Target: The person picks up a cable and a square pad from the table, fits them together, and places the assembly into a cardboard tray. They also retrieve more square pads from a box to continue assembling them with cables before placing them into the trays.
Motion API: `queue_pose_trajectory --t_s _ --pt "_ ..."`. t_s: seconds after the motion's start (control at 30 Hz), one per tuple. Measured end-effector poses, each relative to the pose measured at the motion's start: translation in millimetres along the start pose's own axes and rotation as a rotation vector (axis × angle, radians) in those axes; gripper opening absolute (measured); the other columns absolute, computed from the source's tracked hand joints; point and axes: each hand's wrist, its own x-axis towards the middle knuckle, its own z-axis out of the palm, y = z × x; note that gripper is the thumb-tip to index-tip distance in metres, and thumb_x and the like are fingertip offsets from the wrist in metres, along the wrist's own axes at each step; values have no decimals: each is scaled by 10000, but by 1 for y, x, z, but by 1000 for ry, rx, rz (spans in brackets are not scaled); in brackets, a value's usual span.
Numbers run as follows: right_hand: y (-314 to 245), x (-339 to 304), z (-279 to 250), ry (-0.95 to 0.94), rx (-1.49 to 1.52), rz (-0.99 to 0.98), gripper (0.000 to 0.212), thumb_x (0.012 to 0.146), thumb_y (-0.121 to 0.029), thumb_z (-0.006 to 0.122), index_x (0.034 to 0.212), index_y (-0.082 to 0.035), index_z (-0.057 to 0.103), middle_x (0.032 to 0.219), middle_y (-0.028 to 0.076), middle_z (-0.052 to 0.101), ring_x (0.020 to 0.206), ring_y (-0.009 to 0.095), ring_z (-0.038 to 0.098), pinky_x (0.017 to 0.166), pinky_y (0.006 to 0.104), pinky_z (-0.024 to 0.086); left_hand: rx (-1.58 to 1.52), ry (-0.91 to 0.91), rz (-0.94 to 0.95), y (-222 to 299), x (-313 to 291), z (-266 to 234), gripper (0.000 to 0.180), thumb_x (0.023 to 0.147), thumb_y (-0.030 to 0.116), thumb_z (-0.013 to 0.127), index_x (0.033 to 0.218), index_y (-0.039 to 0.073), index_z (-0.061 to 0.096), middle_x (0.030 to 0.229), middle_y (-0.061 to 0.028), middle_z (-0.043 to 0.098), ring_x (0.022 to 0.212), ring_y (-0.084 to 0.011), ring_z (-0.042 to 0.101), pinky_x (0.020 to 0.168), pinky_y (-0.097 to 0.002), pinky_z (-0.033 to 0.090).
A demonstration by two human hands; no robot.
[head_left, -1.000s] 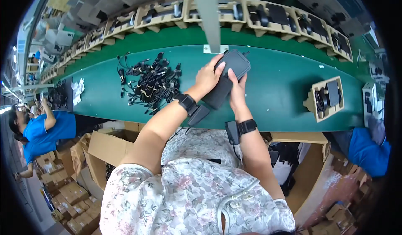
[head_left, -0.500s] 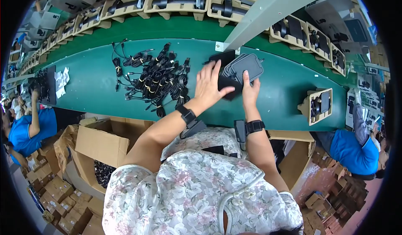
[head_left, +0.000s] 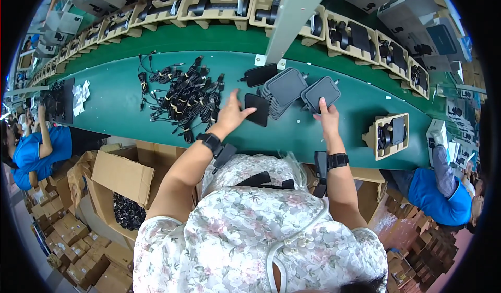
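Observation:
My right hand (head_left: 329, 119) grips a dark grey rounded rectangular panel (head_left: 320, 93) with a short connector stub, thumb on top and the other fingers mostly hidden. Just left of it leans a stack of like grey panels (head_left: 287, 88) on the green table. My left hand (head_left: 231, 117) is open, fingers apart, its thumb at the left edge of a flat black panel (head_left: 257, 109); whether it presses on it I cannot tell. Behind, another black panel (head_left: 261, 75) lies by the foot of the metal post. Left of my left hand spreads a heap of bundled black cables (head_left: 190, 97).
A slanting metal post (head_left: 292, 24) rises from the green table (head_left: 120, 110). Beige moulded trays (head_left: 214, 11) with black parts line the far side; one tray (head_left: 369, 139) stands at right. Open cardboard boxes (head_left: 122, 175) sit below. Co-workers in blue (head_left: 441, 191) are at both sides.
My right hand has moved right with a panel, away from the stack. My left hand has drawn back left from the stack, uncovering the black panels.

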Motion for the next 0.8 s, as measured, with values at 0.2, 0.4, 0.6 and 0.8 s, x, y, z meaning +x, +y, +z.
queue_pose_trajectory --t_s 0.2,0.4,0.6,0.8 --pt "0 33 -52 -98 -636 77 374 857 -375 558 890 -3 555 604 90 603 490 159 587 437 262 444 204 122 -15 14 2 -10 750 709 302 722 1276 25 316 1074 -216 468 949 -353 519 773 -388 463" --pt "-50 3 -68 -39 -578 -289 258 887 -263 525 896 -5 538 614 128 609 494 186 598 449 291 457 315 289 312 87 2 -23 660 717 262 707 1239 30 377 1112 -224 467 1017 -367 479 825 -391 432" --pt "-120 -8 -43 -429 -729 -1176 146 845 -128 571 952 -31 548 733 78 621 660 158 597 619 273 462 33 -318 340 158 20 12 458 811 172 626 1196 32 420 1169 -205 459 886 -269 579 684 -326 490" --pt "-121 63 -10 -339 41 -498 187 862 -127 565 985 14 547 831 11 579 769 102 523 701 254 429 -945 -203 -5 170 39 37 386 831 102 593 1177 43 434 1045 -138 509 736 -170 587 598 -280 487"
